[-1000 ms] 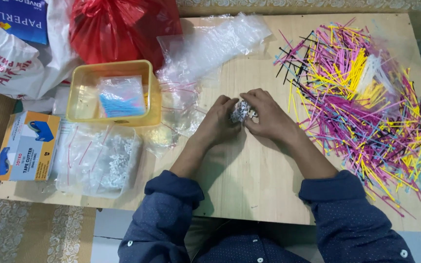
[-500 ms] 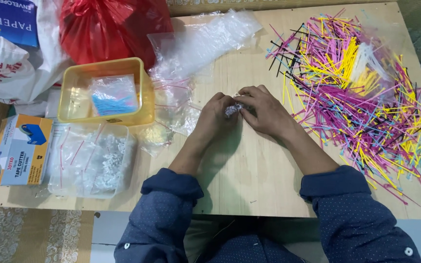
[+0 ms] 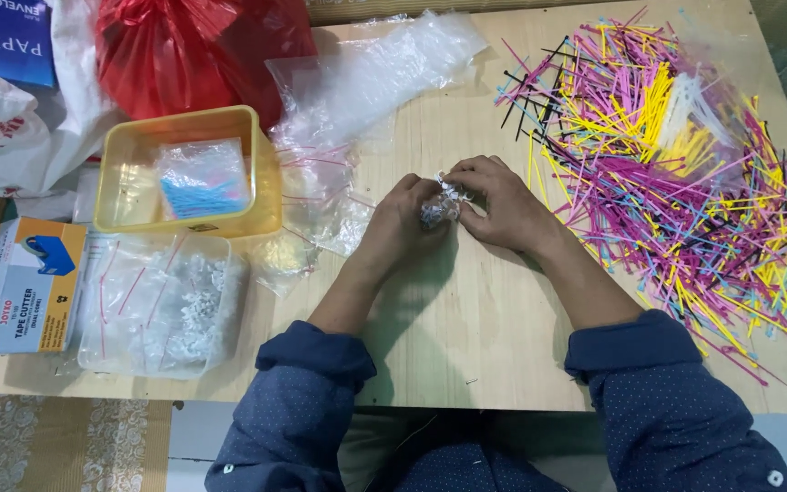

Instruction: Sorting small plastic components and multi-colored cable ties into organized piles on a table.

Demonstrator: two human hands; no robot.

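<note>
Both hands meet mid-table: left hand point(image 3: 404, 219) and right hand point(image 3: 494, 202) are each curled tight round a small crinkled clear plastic bag point(image 3: 440, 202) holding small white pieces, pinched between the fingertips of both, just above the wooden table point(image 3: 466, 319). Can't tell exactly what the white pieces are; too small. Bag sits at table centre, between the two piles of stuff. To the person's right, well apart from the hands: a big loose heap of thin coloured plastic ties point(image 3: 676, 173), mostly magenta and yellow with some black and blue, and a clear packet point(image 3: 699, 114) lying on top of it. To the left, just beside the left hand: a scatter of empty clear zip bags point(image 3: 325, 205), and a longer clear bag point(image 3: 375, 68) towards the far edge. Further left, a yellow plastic tub point(image 3: 184, 173) with a packet of blue pieces inside. In front of it, a clear bag of white pieces point(image 3: 166, 305). At the table's left edge, an orange and blue cardboard box point(image 3: 20, 287). A red plastic bag point(image 3: 198, 46) at the far left corner. Dark blue sleeves on both arms.
</note>
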